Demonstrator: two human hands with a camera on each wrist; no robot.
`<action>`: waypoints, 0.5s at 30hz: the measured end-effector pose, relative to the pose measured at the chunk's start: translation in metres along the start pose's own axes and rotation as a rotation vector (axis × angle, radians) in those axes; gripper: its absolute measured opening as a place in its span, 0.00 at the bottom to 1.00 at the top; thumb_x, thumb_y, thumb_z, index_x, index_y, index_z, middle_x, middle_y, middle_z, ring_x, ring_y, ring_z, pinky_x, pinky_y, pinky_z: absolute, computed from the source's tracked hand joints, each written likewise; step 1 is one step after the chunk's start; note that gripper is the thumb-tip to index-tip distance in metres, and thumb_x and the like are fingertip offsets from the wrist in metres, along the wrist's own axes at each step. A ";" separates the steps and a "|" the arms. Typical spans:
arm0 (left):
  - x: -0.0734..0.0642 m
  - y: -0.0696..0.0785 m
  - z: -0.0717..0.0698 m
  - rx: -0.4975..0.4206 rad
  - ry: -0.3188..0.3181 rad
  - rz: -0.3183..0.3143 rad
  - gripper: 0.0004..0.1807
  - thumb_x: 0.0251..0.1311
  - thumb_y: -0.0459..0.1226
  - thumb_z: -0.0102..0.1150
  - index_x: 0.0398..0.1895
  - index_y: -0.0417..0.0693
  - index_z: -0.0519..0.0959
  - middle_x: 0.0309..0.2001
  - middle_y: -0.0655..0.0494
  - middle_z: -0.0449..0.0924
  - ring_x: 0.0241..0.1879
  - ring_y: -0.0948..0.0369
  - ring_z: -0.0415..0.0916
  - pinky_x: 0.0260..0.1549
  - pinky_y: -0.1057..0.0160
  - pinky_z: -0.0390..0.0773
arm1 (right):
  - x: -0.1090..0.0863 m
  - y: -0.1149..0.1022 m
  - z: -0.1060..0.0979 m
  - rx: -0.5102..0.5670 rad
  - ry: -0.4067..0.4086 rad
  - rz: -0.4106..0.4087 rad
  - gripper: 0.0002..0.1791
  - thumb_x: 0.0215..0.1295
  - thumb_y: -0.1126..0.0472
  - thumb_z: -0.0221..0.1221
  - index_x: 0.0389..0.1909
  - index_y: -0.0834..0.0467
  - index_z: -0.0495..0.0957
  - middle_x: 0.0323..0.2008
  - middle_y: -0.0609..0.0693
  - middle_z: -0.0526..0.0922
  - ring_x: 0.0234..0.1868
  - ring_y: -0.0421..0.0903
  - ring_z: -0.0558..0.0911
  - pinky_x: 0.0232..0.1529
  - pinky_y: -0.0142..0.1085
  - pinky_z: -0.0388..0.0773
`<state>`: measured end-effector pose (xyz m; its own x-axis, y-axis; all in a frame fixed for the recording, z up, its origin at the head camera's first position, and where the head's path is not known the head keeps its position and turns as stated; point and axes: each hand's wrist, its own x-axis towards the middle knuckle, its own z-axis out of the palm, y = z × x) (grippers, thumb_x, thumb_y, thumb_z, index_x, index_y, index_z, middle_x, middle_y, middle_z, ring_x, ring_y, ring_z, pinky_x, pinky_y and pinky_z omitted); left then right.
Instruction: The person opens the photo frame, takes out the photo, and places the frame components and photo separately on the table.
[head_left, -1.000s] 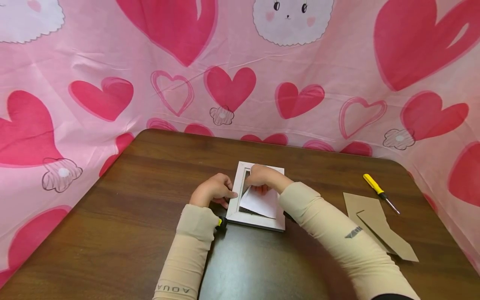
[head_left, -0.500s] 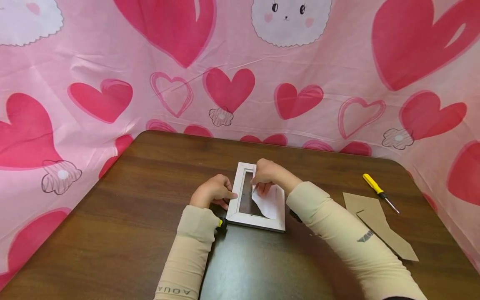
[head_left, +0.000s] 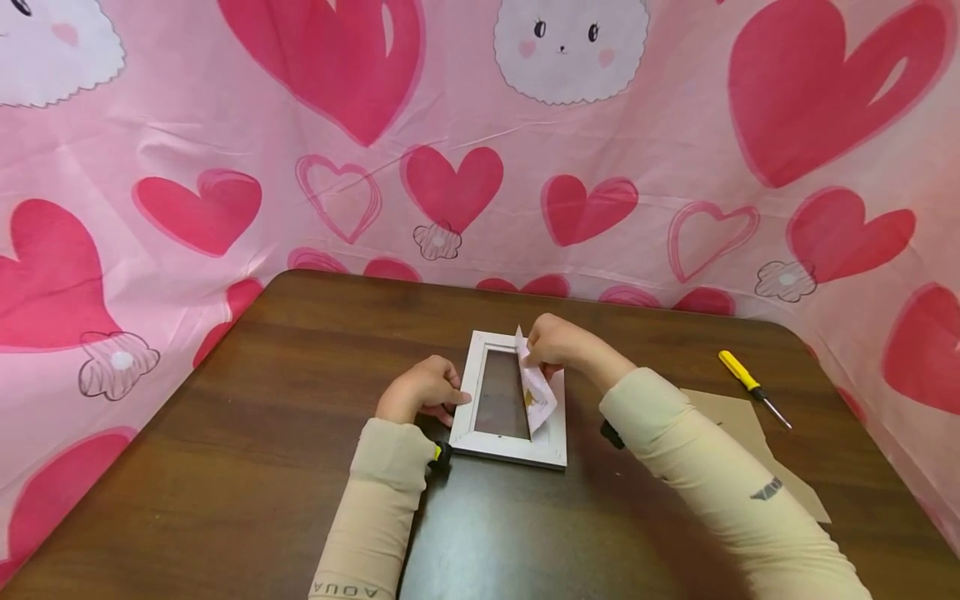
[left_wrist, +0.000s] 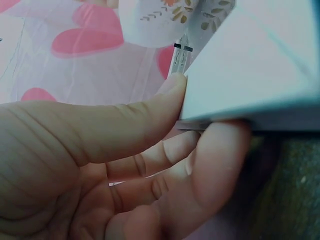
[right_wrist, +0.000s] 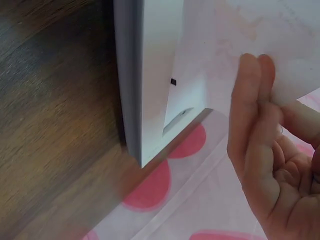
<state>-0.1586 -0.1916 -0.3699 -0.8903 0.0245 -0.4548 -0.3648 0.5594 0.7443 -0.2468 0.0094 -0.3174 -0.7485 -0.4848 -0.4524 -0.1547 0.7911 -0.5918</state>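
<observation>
A white picture frame lies on the table, its opening showing a dark pane. My left hand grips the frame's left side, thumb on top and fingers under the edge, as the left wrist view shows on the frame's corner. Between thumb and fingers, my right hand pinches a thin paper sheet, bent and standing up over the frame's right side. Printed leaves and a flower show on the sheet in the left wrist view. From behind, the sheet looks pale in the right wrist view.
To the right, a yellow-handled screwdriver lies beside brown cardboard pieces, partly covered by my right sleeve. A pink cloth with hearts hangs behind the wooden table.
My right hand has lifted the paper sheet out of the frame's opening and moved it right, uncovering the dark pane. The left hand keeps its hold on the frame.
</observation>
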 end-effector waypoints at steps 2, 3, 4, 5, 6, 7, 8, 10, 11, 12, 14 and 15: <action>-0.001 0.000 0.000 -0.001 -0.012 0.000 0.12 0.60 0.35 0.68 0.31 0.39 0.73 0.27 0.46 0.75 0.19 0.57 0.82 0.21 0.68 0.72 | -0.001 0.003 -0.001 -0.047 0.018 0.003 0.24 0.61 0.72 0.61 0.11 0.56 0.63 0.13 0.45 0.67 0.17 0.38 0.75 0.23 0.27 0.74; -0.002 -0.001 0.000 -0.002 -0.016 -0.002 0.12 0.60 0.35 0.67 0.31 0.39 0.73 0.27 0.46 0.75 0.19 0.57 0.83 0.21 0.68 0.72 | -0.002 0.004 -0.002 -0.053 0.022 0.001 0.23 0.61 0.72 0.61 0.11 0.56 0.63 0.14 0.45 0.66 0.18 0.39 0.75 0.24 0.27 0.75; -0.002 -0.001 0.000 -0.002 -0.019 -0.004 0.12 0.60 0.35 0.67 0.31 0.39 0.72 0.27 0.46 0.75 0.19 0.57 0.83 0.21 0.68 0.72 | -0.002 0.006 -0.003 -0.064 0.026 -0.002 0.23 0.61 0.72 0.62 0.12 0.56 0.63 0.15 0.45 0.66 0.19 0.39 0.75 0.25 0.28 0.76; -0.002 -0.001 0.000 -0.006 -0.021 -0.006 0.12 0.60 0.35 0.67 0.31 0.39 0.72 0.27 0.46 0.75 0.19 0.57 0.83 0.21 0.68 0.72 | -0.003 0.007 -0.003 -0.076 0.035 -0.003 0.24 0.61 0.72 0.62 0.12 0.55 0.62 0.15 0.45 0.66 0.19 0.39 0.74 0.25 0.28 0.76; -0.002 -0.002 0.001 -0.008 -0.022 -0.007 0.12 0.61 0.35 0.67 0.31 0.39 0.72 0.27 0.46 0.75 0.18 0.57 0.82 0.21 0.68 0.72 | -0.004 0.009 -0.004 -0.082 0.042 -0.003 0.24 0.60 0.72 0.62 0.12 0.55 0.62 0.15 0.45 0.65 0.19 0.40 0.73 0.25 0.29 0.76; -0.002 -0.002 0.001 -0.010 -0.022 -0.008 0.12 0.61 0.35 0.67 0.31 0.39 0.72 0.27 0.46 0.75 0.18 0.58 0.82 0.20 0.69 0.71 | -0.005 0.011 -0.005 -0.086 0.046 -0.006 0.23 0.60 0.72 0.63 0.12 0.55 0.62 0.16 0.45 0.66 0.20 0.40 0.73 0.24 0.29 0.76; -0.001 -0.003 0.001 -0.013 -0.019 -0.011 0.12 0.61 0.35 0.66 0.32 0.38 0.73 0.27 0.47 0.75 0.18 0.59 0.81 0.20 0.69 0.71 | -0.006 0.012 -0.006 -0.084 0.050 -0.006 0.22 0.60 0.72 0.63 0.13 0.56 0.64 0.17 0.46 0.67 0.20 0.40 0.73 0.25 0.29 0.77; -0.002 -0.002 0.001 -0.013 -0.014 -0.009 0.12 0.61 0.34 0.66 0.31 0.38 0.72 0.26 0.48 0.73 0.16 0.60 0.79 0.19 0.69 0.71 | -0.009 0.015 -0.007 -0.070 0.057 -0.004 0.19 0.60 0.72 0.63 0.15 0.58 0.67 0.19 0.47 0.69 0.21 0.41 0.74 0.25 0.30 0.78; -0.002 -0.002 0.001 -0.012 -0.011 -0.008 0.12 0.62 0.34 0.66 0.31 0.38 0.72 0.26 0.48 0.73 0.16 0.61 0.79 0.19 0.69 0.71 | -0.010 0.015 -0.008 -0.058 0.057 0.000 0.17 0.60 0.71 0.63 0.17 0.59 0.69 0.21 0.47 0.70 0.21 0.41 0.74 0.25 0.30 0.78; -0.003 -0.002 0.000 -0.008 -0.007 -0.008 0.12 0.62 0.34 0.66 0.31 0.39 0.72 0.26 0.49 0.73 0.15 0.62 0.78 0.19 0.69 0.71 | -0.012 0.016 -0.009 -0.039 0.058 0.002 0.13 0.60 0.72 0.63 0.19 0.61 0.71 0.22 0.48 0.72 0.22 0.41 0.74 0.26 0.31 0.79; -0.004 -0.001 -0.001 -0.003 -0.001 -0.007 0.12 0.62 0.35 0.66 0.31 0.39 0.72 0.25 0.49 0.72 0.15 0.62 0.77 0.19 0.69 0.71 | -0.015 0.017 -0.010 -0.008 0.060 0.002 0.08 0.61 0.71 0.63 0.25 0.64 0.76 0.26 0.50 0.76 0.24 0.41 0.75 0.27 0.32 0.80; -0.004 -0.001 -0.001 -0.003 0.000 -0.008 0.12 0.62 0.35 0.66 0.31 0.39 0.72 0.25 0.49 0.72 0.15 0.62 0.77 0.20 0.69 0.72 | -0.016 0.018 -0.011 0.006 0.060 0.001 0.06 0.61 0.71 0.62 0.26 0.66 0.76 0.27 0.51 0.77 0.24 0.41 0.76 0.28 0.32 0.81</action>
<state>-0.1550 -0.1931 -0.3681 -0.8875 0.0203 -0.4604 -0.3723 0.5574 0.7421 -0.2448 0.0349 -0.3134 -0.7862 -0.4602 -0.4124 -0.1501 0.7896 -0.5950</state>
